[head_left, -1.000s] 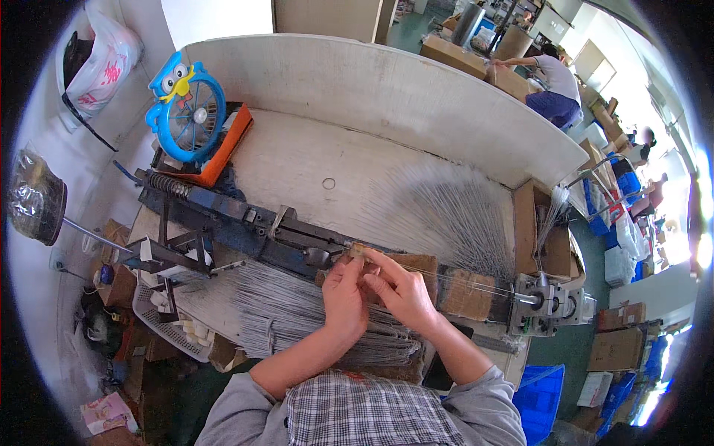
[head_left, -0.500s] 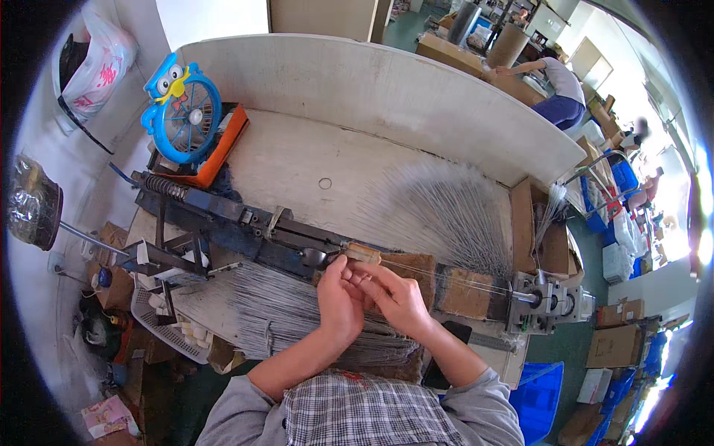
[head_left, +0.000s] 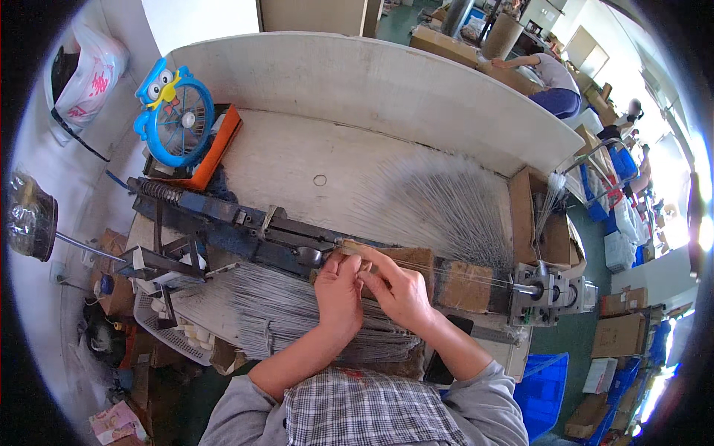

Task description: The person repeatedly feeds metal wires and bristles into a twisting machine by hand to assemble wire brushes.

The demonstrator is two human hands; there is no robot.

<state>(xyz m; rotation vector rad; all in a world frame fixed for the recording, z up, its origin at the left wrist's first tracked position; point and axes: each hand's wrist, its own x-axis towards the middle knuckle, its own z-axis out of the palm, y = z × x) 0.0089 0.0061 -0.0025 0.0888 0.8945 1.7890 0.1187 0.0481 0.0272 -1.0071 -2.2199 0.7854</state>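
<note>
Both hands meet over the long dark metal machine bed (head_left: 216,215) on the bench. The fingers of my left hand (head_left: 338,293) are curled closed beside a rounded dark knob (head_left: 307,256); what they hold is hidden. Bent toward it, my right hand (head_left: 401,293) has its thumb close to the left fingers and its index finger reaching along a small tan block (head_left: 349,245). Whatever is pinched there is too small to make out. Thin wires (head_left: 465,280) run from near the hands over brown pads (head_left: 467,286) to a metal spindle head (head_left: 547,293) at the right.
Bundles of thin grey wires lie before (head_left: 282,312) and behind (head_left: 454,208) the bed. A blue toy-faced fan (head_left: 178,123) stands in an orange tray (head_left: 216,152) at the left. A cardboard box (head_left: 524,212) holds more wires. A blue bin (head_left: 541,390) sits low right; a person (head_left: 554,82) bends beyond the partition.
My right index finger has stretched out leftward over the tan block, and the right hand has turned slightly. My left hand stays nearly in place, still closed. The whole view has shifted a little.
</note>
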